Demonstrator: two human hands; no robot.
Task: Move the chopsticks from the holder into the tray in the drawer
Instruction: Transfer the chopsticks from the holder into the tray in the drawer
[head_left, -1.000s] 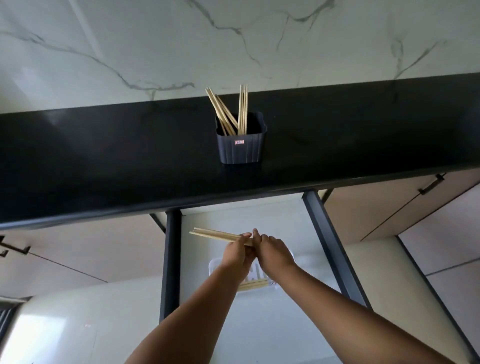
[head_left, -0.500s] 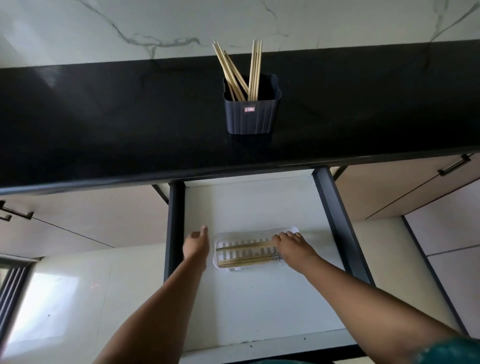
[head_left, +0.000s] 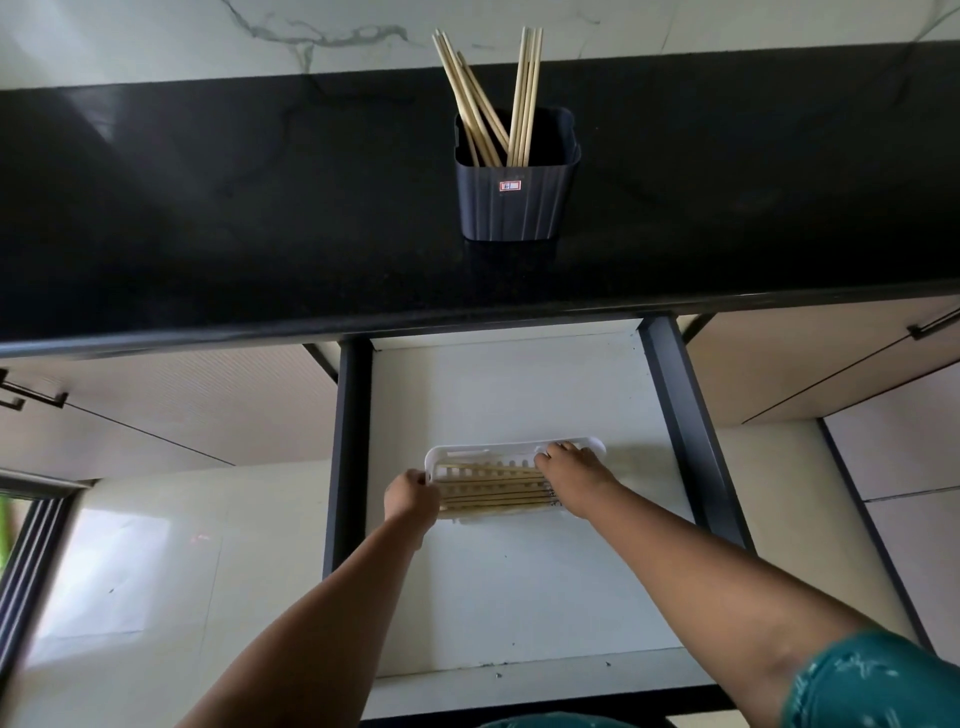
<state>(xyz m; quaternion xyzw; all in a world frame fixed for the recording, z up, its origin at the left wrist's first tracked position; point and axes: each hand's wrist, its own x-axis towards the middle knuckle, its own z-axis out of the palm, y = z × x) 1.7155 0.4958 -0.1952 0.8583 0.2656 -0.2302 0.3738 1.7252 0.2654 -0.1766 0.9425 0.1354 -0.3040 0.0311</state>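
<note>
Black countertop (head_left: 208, 197) (marble wall (head_left: 156, 31) behind), white open drawer (head_left: 519, 571)

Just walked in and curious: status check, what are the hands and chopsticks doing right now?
Left hand at tray's left end; right hand on chopsticks in tray. More chopsticks upright in holder. Nothing blocking the drawer.

Open drawer (head_left: 519, 571) holding a white slotted tray (head_left: 498, 448). Several chopsticks (head_left: 493, 501) lie lengthwise in the tray. Left hand (head_left: 410, 499) touches the tray's left end; right hand (head_left: 569, 470) rests on its right part, fingers on the chopsticks. Beyond the tray, on the black surface (head_left: 208, 208), a dark holder (head_left: 517, 202) contains further upright chopsticks (head_left: 525, 93).
</note>
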